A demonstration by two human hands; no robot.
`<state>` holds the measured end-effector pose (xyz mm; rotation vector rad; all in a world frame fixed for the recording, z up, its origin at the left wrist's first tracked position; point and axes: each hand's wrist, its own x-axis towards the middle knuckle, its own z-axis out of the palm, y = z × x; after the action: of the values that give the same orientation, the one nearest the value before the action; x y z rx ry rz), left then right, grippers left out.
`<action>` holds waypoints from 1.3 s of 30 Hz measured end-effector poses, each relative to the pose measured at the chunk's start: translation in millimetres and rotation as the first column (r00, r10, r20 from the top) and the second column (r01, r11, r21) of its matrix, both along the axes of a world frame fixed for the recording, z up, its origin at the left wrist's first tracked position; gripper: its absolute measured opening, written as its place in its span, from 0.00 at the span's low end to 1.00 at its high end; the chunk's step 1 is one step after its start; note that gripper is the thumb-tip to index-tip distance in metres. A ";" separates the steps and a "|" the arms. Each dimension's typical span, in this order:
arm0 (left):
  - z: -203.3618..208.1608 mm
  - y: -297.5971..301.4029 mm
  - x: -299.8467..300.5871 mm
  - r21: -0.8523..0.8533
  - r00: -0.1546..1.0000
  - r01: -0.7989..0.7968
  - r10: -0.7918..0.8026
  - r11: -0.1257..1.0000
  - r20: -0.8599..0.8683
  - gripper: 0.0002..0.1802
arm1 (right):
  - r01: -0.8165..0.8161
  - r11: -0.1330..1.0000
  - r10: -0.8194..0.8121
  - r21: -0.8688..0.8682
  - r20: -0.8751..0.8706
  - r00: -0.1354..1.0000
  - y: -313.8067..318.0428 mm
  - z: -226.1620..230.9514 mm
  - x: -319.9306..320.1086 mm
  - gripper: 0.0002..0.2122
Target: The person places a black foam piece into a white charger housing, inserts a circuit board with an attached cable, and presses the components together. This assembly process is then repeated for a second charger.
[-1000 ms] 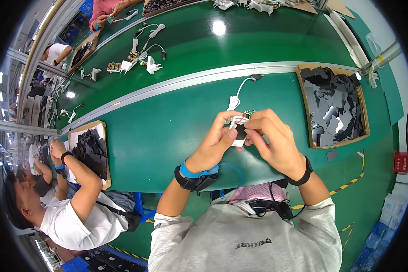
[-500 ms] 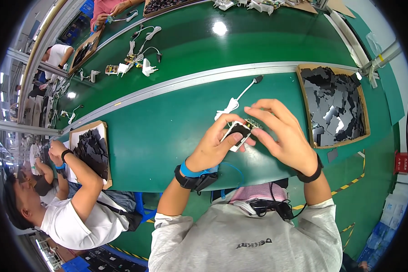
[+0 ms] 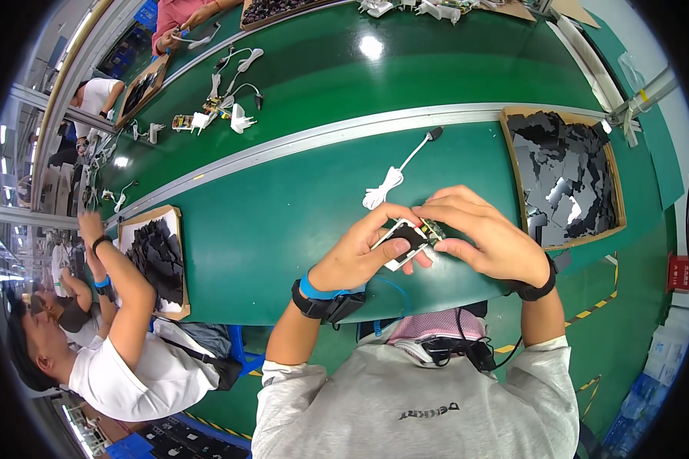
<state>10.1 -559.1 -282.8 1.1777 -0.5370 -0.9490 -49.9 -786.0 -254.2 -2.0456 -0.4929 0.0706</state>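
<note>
My left hand (image 3: 352,256) is closed around a white plastic housing (image 3: 393,265), its thumb lying across the open side. Inside the housing sits a black sheet (image 3: 406,234). At the housing's right end is a small green circuit board (image 3: 433,230), pinched by the fingers and thumb of my right hand (image 3: 494,239). Whether the board's inner edge lies within the housing is hard to make out. Beyond my hands, a bundled white cable (image 3: 385,186) with a dark plug rests on the green table; its near end stops close to my left fingers.
A cardboard tray (image 3: 622,195) of black sheets stands at right, another tray (image 3: 177,252) at left by a co-worker (image 3: 142,367). A metal rail (image 3: 306,140) divides the table from a green belt carrying chargers with cables (image 3: 241,120). Another person handles a cable at the far left.
My right fingers have come down and closed on the circuit board. The co-worker's hands at left have risen away from the tray. Chargers on the belt have shifted slightly left.
</note>
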 end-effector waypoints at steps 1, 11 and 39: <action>-1.1 -0.4 1.9 0.002 1.000 -0.008 0.008 1.000 0.015 0.16 | 0.008 1.000 -0.008 -0.025 0.018 1.000 -0.3 1.2 1.0 0.21; -11.5 -6.6 5.6 -0.035 0.988 -0.144 0.145 0.989 0.049 0.15 | 0.133 0.969 -0.089 -0.209 0.209 0.974 2.7 5.0 0.0 0.23; -9.9 -24.5 5.5 0.051 0.962 -0.255 0.248 0.966 0.115 0.13 | -0.180 0.801 0.034 0.571 0.256 0.966 -3.3 46.8 -27.6 0.15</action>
<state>15.5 -583.6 -292.6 1.3267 -0.4316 -0.6923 -77.5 -789.4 -207.4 -1.4090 -0.6820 -0.2367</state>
